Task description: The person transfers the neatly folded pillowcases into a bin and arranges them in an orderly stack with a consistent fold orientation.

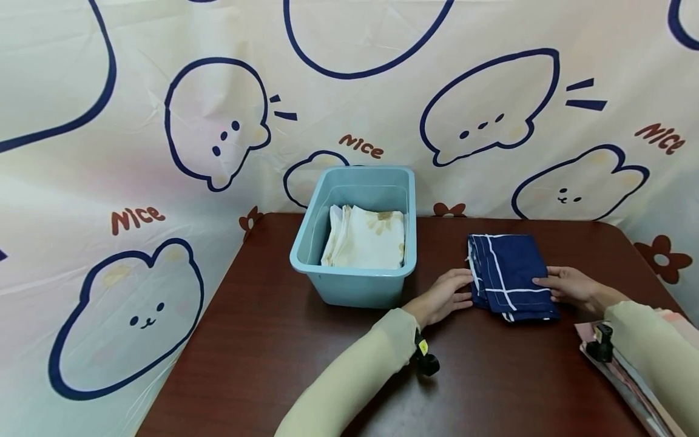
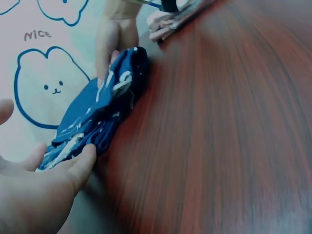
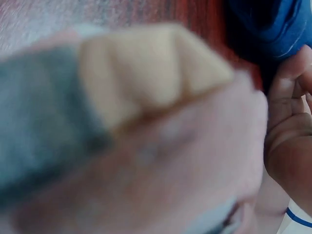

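A folded navy cloth (image 1: 513, 267) with white lines lies on the table between both hands. My left hand (image 1: 443, 297) is at its left side, with extended fingers touching the layered edge; in the left wrist view the cloth (image 2: 92, 112) shows its stacked folds against those fingertips. On the opposite side, my right hand (image 1: 579, 288) pinches the edge, thumb on top and the other fingers lower down. The right wrist view catches part of the blue cloth (image 3: 278, 24) beside curled fingers, while a blurred sleeve and pink fabric cover most of that picture.
Left of the cloth stands a light blue plastic bin (image 1: 355, 285) holding folded white cloths (image 1: 377, 240) with a yellowish flower print. A stack of pinkish and grey folded fabric (image 1: 617, 376) lies under the right forearm. A printed curtain (image 1: 349, 109) hangs behind the brown table (image 1: 246, 358).
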`<control>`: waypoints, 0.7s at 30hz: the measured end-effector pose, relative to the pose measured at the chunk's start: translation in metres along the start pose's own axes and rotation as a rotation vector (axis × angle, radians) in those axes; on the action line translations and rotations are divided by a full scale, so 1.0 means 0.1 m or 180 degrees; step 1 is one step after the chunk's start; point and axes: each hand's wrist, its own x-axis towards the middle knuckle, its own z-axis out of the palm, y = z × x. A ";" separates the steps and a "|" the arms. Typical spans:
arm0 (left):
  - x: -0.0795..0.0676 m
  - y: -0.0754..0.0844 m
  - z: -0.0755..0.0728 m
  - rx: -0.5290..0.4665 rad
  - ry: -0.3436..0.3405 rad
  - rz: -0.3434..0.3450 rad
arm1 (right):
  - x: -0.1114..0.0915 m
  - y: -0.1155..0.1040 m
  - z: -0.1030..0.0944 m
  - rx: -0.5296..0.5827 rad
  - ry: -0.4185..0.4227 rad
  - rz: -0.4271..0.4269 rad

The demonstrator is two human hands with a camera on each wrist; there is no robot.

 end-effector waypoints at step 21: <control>0.12 -0.04 -0.01 0.0554 0.0307 -0.0318 | -0.01 0.03 -0.07 -0.0093 -0.0663 -0.0037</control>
